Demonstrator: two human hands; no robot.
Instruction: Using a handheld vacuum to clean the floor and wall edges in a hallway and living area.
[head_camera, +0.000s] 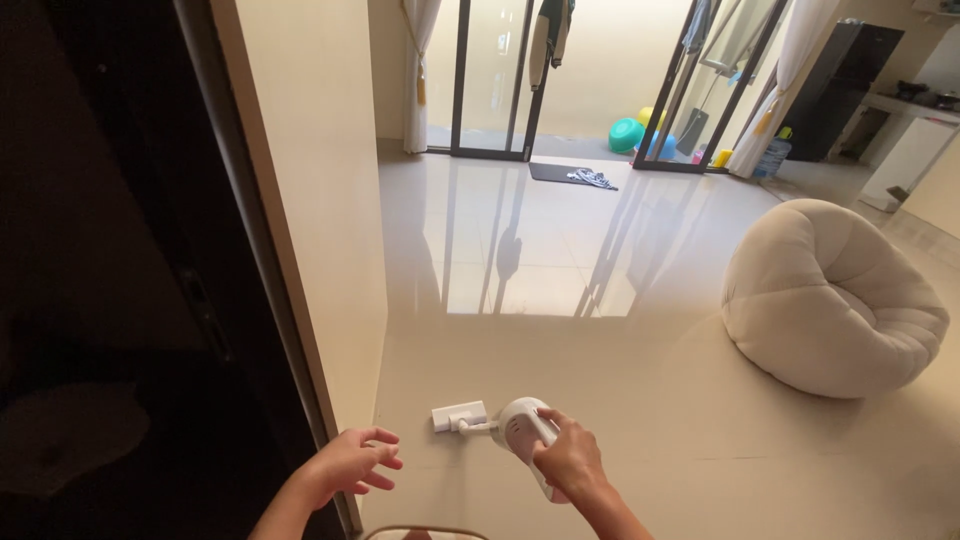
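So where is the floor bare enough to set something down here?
Widest bare tile lies between the vacuum head, the beanbag and the dark mat. A narrow strip runs along the cream wall. Crowded spots: basins by the glass doors, and around the right hand.

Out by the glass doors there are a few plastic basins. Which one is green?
The green basin is the leftmost, tipped up against the dark door frame. The yellow one peeks out behind it, and the blue one sits to its right.
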